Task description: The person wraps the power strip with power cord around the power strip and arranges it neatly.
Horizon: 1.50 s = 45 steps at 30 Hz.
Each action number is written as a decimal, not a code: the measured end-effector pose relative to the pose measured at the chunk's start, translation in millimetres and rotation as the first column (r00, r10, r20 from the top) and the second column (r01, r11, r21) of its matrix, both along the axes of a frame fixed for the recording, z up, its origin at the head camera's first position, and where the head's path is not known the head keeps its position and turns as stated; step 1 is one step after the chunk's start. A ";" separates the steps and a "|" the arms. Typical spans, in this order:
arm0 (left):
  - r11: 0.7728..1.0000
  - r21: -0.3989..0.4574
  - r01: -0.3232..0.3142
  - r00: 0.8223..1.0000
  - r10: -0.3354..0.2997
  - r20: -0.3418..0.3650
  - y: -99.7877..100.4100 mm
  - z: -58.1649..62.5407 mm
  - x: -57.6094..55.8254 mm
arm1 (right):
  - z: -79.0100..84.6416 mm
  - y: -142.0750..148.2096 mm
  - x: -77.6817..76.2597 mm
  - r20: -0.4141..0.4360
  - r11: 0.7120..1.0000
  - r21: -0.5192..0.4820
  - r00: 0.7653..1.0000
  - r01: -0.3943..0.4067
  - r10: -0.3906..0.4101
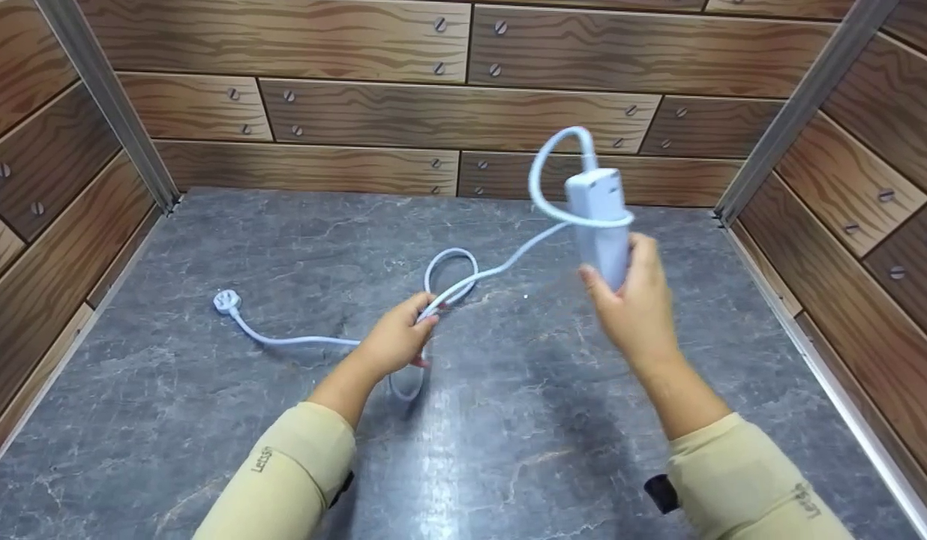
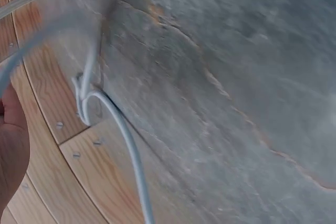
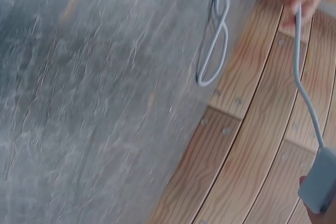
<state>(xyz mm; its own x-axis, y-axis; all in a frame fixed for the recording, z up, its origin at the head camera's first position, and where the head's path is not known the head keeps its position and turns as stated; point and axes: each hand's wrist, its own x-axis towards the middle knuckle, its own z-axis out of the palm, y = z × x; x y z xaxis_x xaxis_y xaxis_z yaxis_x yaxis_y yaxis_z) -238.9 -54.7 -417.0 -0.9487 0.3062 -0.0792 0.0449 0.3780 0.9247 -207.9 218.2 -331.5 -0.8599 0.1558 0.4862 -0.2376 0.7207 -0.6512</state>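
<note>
My right hand (image 1: 643, 307) grips the lower part of a white power strip (image 1: 600, 251), raised and nearly upright at the right. Its white cord (image 1: 501, 268) leaves the top end, curves over and passes across the strip's front, then runs down to the left. There my left hand (image 1: 396, 334) pinches the cord between thumb and fingers, with loose loops above and below it. On the left lies the plug (image 1: 226, 301), pins showing. In the right wrist view the strip (image 3: 318, 182) is partly cut off. Only an edge of my left hand (image 2: 13, 145) shows in the left wrist view.
A grey marbled tabletop (image 1: 508, 450) spreads beneath both hands. Wood-patterned panels (image 1: 358, 112) stand at the back and both sides, with metal posts (image 1: 111, 105) at the back corners. A metal strip (image 1: 846, 397) edges the right side.
</note>
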 end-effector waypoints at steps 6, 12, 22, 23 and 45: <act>0.985 -0.170 -0.002 0.993 -0.018 -0.119 -12.4 0.2 -0.8 | 3.9 25.6 -6.8 0.038 0.993 -0.064 0.994 0.101 -0.099; 0.969 -0.248 -0.013 0.977 -0.041 -0.210 -14.8 7.9 1.1 | 2.6 44.3 -11.2 0.076 0.984 -0.102 0.987 0.147 -0.140; 0.977 -0.209 0.033 0.960 -0.089 -0.264 -18.7 23.6 11.2 | -10.0 66.2 -17.2 0.217 0.948 0.131 0.924 0.292 -0.314; 0.980 -0.196 0.038 0.957 -0.093 -0.276 -18.7 26.2 12.4 | -12.2 69.3 -17.7 0.225 0.939 0.165 0.916 0.301 -0.333; 0.967 -0.129 0.220 0.757 -0.252 -0.603 -3.7 88.5 28.2 | -54.4 79.5 -16.2 0.139 0.747 0.656 0.954 0.113 -0.266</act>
<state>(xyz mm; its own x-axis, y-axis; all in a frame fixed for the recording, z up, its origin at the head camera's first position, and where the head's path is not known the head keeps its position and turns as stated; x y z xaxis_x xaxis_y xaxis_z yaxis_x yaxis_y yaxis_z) -210.7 -58.4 -328.5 -0.6992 0.5384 0.4704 0.6865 0.3220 0.6519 -224.1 297.7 -385.9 -0.9379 0.0486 0.3434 0.0358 0.9984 -0.0437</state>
